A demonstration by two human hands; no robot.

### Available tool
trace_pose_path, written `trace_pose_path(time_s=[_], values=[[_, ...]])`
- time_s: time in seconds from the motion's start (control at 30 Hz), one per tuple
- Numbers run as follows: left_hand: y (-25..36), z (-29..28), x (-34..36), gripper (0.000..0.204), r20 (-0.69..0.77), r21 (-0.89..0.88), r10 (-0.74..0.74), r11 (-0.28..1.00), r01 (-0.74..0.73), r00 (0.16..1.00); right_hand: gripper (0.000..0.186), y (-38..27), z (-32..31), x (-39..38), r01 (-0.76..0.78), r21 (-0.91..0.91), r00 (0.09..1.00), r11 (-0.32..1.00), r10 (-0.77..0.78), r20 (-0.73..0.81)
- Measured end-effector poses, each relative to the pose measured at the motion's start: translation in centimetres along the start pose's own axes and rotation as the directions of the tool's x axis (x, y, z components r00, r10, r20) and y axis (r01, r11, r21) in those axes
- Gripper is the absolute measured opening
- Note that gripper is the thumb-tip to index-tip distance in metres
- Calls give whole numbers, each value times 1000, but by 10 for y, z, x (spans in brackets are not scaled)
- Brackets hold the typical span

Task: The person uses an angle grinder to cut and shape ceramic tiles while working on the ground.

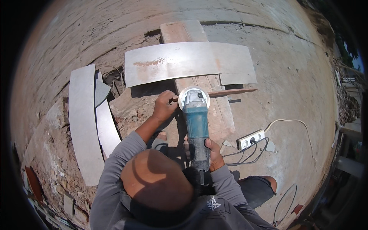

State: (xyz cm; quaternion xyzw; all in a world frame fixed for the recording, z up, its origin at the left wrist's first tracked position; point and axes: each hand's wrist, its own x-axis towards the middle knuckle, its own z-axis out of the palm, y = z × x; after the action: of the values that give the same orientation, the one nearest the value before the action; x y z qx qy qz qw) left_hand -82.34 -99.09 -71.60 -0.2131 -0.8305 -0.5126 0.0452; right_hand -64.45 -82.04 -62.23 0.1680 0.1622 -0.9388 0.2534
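My right hand (215, 154) is wrapped around the rear body of a blue and black angle grinder (197, 124). The grinder points away from me, its pale round disc (184, 92) over a thin reddish-brown bar (234, 92). My left hand (165, 106) is closed at the bar's left end, just beside the disc. The bar lies crosswise over a long concrete slab (224, 111). Whether the disc touches the bar is hidden under the grinder head.
A large grey metal sheet (184, 57) lies across the slab's far part. Another long sheet (82, 122) and a narrower piece (105, 124) lie at left. A white power strip (251, 140) with cables sits at right. Rubble (130, 117) lies left of the slab.
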Motion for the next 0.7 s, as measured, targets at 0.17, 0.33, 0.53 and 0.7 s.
trace_pose_path(time_s=[0.17,0.33,0.53,0.7], values=[[4,-5,-3,31,39,97,-42,995,38,998,73,-11,-5,-6,94,37,995,995,-95,8],[1,-18,-9,32,16,69,-24,997,23,1000,78,-27,-15,-12,188,61,982,980,-190,23],[11,-72,-17,25,-70,58,-81,995,85,994,84,-54,-28,-32,355,12,934,935,-354,-47],[55,-122,13,19,-160,-483,-245,864,140,956,76,-70,-41,-50,461,57,887,885,-457,-69]])
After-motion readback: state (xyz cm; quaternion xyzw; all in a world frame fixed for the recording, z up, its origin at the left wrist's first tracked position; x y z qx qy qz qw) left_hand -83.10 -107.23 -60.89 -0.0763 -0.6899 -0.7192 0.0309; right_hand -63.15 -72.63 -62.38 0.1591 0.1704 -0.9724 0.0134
